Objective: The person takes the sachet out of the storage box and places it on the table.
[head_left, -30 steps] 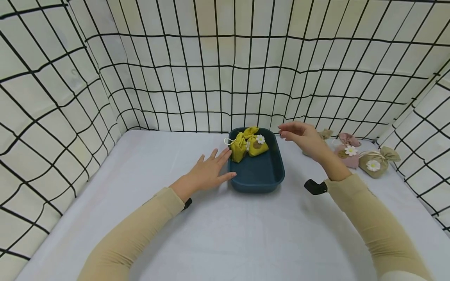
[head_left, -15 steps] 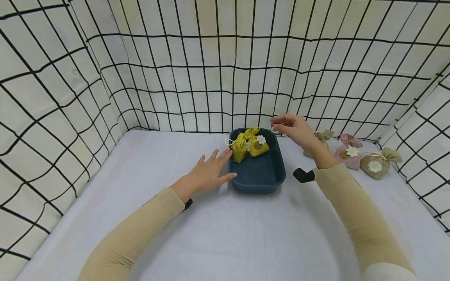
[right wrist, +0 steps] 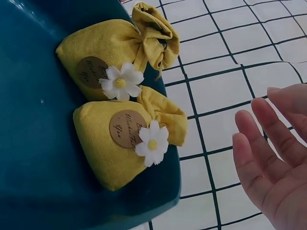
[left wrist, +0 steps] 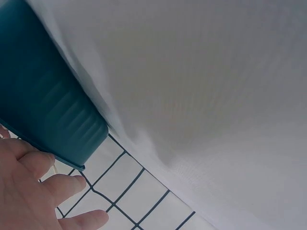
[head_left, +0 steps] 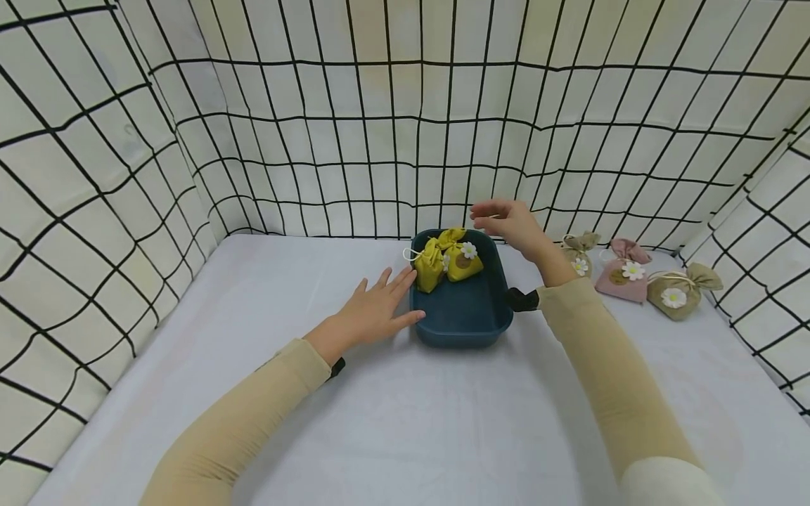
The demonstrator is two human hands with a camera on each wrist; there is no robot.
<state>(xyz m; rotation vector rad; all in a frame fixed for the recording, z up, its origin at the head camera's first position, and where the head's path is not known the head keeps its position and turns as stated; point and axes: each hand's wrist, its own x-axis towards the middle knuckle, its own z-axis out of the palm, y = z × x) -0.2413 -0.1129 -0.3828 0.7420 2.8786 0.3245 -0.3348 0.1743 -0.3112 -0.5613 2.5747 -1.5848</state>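
So the left hand (head_left: 373, 309) is lying flat on the white table (head_left: 405, 422) with its fingers straight, fingertips touching the left wall of the teal tray (head_left: 465, 320), not gripping anything. The right hand (head_left: 506, 221) is hanging in the air over the tray's far right corner, fingers relaxed and spread, holding nothing. Two yellow sachets (head_left: 446, 258) with little daisies are sitting bunched up at the far end of the tray, one leaning over the left rim with its cord loop hanging outside. That's my worry: if the right hand is going in for them from this angle, I'm guessing it could nudge the leaning one right over the edge, or snag that loose cord. The tray is also looking light, so a clumsy bump might slide it unless the left hand is really bracing it. Three more sachets (head_left: 626, 270), tan and pink, are lying to the right near the grid wall (head_left: 405, 140), well apart from the tray.
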